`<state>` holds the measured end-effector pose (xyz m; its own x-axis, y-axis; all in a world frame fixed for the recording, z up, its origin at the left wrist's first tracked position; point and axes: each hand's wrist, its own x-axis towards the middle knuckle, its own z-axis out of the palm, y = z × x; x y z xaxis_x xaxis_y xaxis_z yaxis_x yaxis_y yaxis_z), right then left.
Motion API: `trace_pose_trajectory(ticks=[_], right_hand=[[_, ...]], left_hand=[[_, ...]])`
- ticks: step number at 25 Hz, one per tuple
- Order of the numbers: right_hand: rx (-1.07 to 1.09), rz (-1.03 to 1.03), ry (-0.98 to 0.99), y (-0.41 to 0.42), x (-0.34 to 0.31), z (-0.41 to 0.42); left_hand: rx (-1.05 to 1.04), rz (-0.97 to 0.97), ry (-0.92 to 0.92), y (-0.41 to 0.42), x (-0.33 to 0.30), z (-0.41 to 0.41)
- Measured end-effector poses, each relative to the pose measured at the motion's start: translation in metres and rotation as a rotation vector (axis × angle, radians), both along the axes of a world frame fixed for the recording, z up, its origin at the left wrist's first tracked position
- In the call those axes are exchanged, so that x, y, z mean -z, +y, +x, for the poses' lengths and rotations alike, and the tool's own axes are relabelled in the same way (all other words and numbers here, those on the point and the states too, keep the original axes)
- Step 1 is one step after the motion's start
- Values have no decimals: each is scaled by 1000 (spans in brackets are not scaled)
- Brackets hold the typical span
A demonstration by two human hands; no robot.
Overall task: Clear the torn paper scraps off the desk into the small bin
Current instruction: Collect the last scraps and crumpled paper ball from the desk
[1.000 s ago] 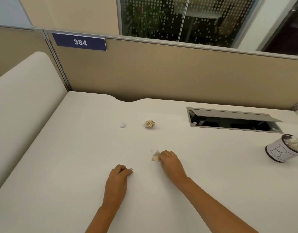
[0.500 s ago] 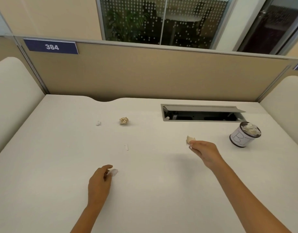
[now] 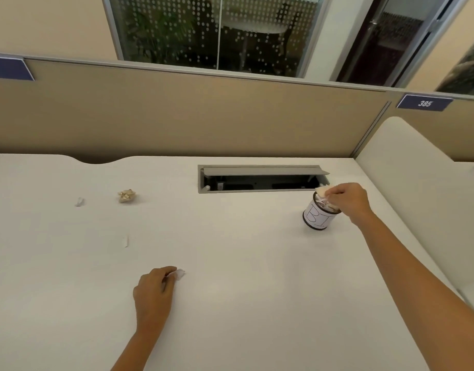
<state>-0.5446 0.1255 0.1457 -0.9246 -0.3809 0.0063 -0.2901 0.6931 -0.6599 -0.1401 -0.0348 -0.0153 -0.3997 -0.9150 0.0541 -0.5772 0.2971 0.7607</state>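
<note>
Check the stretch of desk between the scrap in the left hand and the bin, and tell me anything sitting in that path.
Nothing visible blocks it. The left hand pinches a white scrap, and the desk from there to the bin is bare. The right hand holds its own scrap over the bin's mouth.

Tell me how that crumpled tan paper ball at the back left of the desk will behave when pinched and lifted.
The crumpled tan paper ball looks loosely wadded, so it probably weighs almost nothing and would squash under a firm grip. Its creased, irregular surface should keep it from slipping. Sitting free on the smooth desk, it may skid or roll away if nudged rather than pinched.
</note>
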Motion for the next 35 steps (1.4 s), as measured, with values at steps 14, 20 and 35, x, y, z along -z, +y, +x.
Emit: trace_pose_trajectory(ticks=[14,20,35], right_hand=[[-292,66,-246,2,-4,-87],[-142,-358,-197,12,-10,-43],[-404,-265,-449,25,40,67]], left_hand=[[-56,-77,-119,33,11,-78],[-107,264,333,52,-30,-115],[199,227,524,111,-71,-209]])
